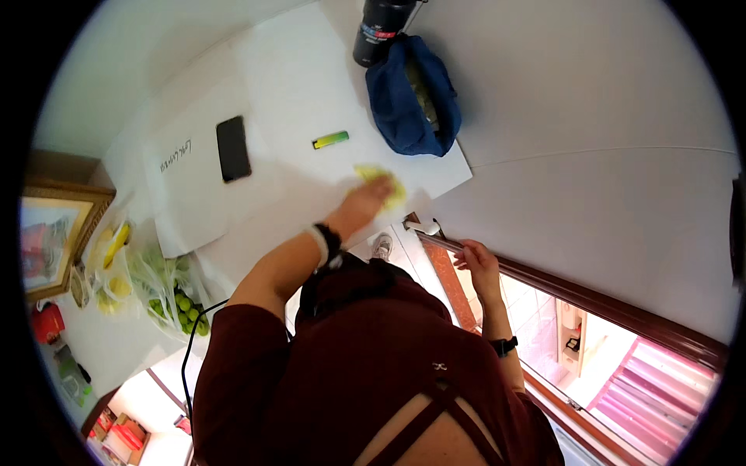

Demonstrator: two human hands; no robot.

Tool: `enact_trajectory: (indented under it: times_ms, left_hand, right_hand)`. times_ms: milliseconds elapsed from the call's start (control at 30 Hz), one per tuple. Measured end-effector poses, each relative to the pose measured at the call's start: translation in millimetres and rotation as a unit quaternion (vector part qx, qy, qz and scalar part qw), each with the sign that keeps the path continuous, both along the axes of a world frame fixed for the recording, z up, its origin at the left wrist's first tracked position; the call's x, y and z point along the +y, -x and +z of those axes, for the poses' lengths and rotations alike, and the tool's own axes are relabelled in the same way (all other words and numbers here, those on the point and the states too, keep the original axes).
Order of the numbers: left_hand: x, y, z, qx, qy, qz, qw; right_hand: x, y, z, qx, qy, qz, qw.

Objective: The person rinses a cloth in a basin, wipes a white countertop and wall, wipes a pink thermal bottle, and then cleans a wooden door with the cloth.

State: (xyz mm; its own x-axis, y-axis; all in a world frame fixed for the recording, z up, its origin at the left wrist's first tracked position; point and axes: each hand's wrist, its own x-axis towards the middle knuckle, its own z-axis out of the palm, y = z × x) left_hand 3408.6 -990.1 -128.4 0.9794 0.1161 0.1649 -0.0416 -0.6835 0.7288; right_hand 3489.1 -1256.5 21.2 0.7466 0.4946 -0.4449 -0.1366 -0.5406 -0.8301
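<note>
My left hand (362, 204) presses a yellow cloth (394, 192) onto the white tabletop (280, 192) near its corner; motion blurs both. A black band and a light band circle that wrist. My right hand (481, 263), with a dark watch on its wrist, is at the dark brown frame edge (524, 271), fingers loosely bent. I see nothing in it, and whether it touches the frame is unclear. Beyond the cloth lies a yellow-green lighter (330, 140). Farther left is a dark-screened smartphone (233, 149). An open blue fabric bag (396, 110) sits near the table's right edge.
A black tumbler (379, 35) lies behind the bag. At left are a gilt picture frame (64, 239), a banana (118, 244) in clear plastic and bagged green grapes (185, 309). A white handle (424, 227) projects beside the brown frame. A black cable (187, 355) hangs by my left side.
</note>
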Motion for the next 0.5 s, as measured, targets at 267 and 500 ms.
enact_trajectory:
  times_ms: [267, 500]
  left_hand:
    - [-0.3, -9.8, 2.7, -0.015, -0.198, -0.07, 0.978]
    - [-84.8, -92.7, -22.2, 0.009, -0.017, -0.158, 0.987]
  right_hand:
    - [-65.2, 17.3, -9.0, 0.004, 0.024, -0.164, 0.986]
    - [-88.7, 29.6, 0.0, -0.018, 0.024, -0.132, 0.991]
